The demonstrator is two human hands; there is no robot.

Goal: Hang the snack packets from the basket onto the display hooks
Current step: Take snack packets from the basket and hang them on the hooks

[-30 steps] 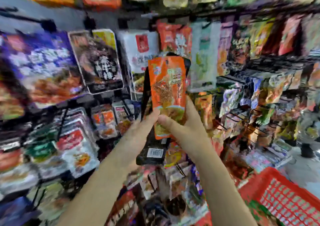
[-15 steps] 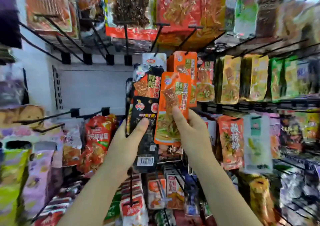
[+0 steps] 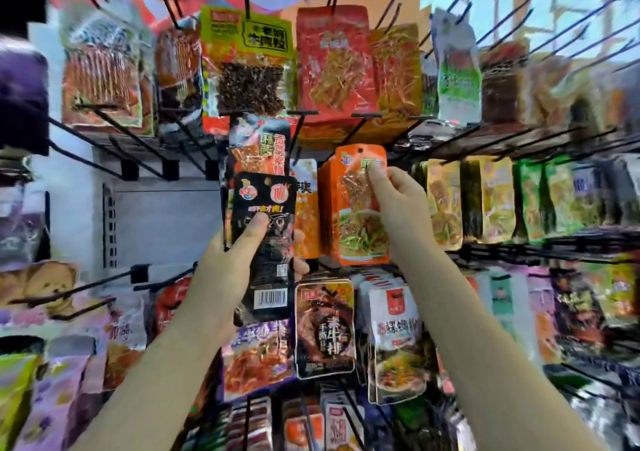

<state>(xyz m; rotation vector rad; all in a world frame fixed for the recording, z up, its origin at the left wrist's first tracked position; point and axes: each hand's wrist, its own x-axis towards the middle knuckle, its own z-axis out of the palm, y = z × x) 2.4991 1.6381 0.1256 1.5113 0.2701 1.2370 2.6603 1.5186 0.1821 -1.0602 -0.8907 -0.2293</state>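
Right hand [image 3: 398,205] pinches our orange packet [image 3: 360,205] near its hole to hook it; left hand [image 3: 239,260] grips the black packet [image 3: 266,243], waiting.

Left hand [image 3: 235,270] grips black packets [image 3: 268,243] upright, thumb across the front, barcode at the bottom. Right hand [image 3: 398,205] pinches an orange packet [image 3: 356,215] near its top, at the front of a stack of the same packets, with its hang hole up by a black hook [image 3: 360,128]. Wall around is full of hanging snack packets, edges blurred.
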